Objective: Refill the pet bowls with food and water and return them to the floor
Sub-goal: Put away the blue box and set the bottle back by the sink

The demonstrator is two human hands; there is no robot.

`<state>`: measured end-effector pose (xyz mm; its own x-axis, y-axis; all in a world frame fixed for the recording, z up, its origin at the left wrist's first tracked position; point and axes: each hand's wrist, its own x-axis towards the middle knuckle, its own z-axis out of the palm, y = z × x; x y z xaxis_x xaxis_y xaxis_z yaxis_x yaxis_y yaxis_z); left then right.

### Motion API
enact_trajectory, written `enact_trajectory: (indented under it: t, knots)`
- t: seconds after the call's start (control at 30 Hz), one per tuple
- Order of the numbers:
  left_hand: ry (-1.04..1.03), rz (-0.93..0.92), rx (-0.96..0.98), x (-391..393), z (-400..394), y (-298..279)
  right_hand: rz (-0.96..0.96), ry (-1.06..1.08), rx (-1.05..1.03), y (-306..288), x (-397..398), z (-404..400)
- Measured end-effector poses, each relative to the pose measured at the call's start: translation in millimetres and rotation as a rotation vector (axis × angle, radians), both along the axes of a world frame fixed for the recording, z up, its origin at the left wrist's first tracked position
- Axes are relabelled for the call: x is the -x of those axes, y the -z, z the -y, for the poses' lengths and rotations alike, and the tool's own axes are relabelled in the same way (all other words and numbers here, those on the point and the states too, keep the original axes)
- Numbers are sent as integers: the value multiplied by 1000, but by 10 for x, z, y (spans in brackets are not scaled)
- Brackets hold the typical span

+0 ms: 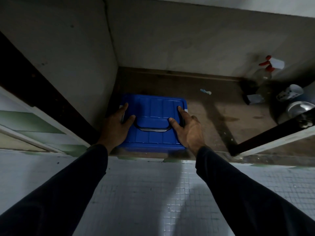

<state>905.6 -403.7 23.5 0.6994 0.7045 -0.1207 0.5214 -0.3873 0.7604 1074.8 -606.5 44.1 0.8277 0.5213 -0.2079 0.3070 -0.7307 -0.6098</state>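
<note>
A storage box with a blue ribbed lid [153, 109] and a dark carry handle [150, 129] sits at the front left of an open low cabinet. My left hand [117, 123] holds the lid's left edge, thumb on top and the other fingers down the side. My right hand [186, 126] holds the right edge the same way, index finger stretched along the rim. A shiny metal bowl [300, 108] lies at the cabinet's far right, partly hidden behind the right door.
The cabinet floor [221, 113] is stained, with a paper scrap [206, 91]. A spray bottle with a red trigger [265, 68] and a white cup [293, 92] stand at the back right. Doors hang open left [51, 120] and right [272, 138]. Pale tiled floor [153, 193] lies below.
</note>
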Motion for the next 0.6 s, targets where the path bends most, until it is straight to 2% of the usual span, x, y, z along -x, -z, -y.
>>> enact_trajectory:
  t: [0.37, 0.6]
  knots:
    - [15, -83, -2, -233, -256, 49, 13, -9, -40, 58, -194, -170]
    - [5, -115, -60, -237, -169, -16, 8, -46, 24, 18, -215, -192]
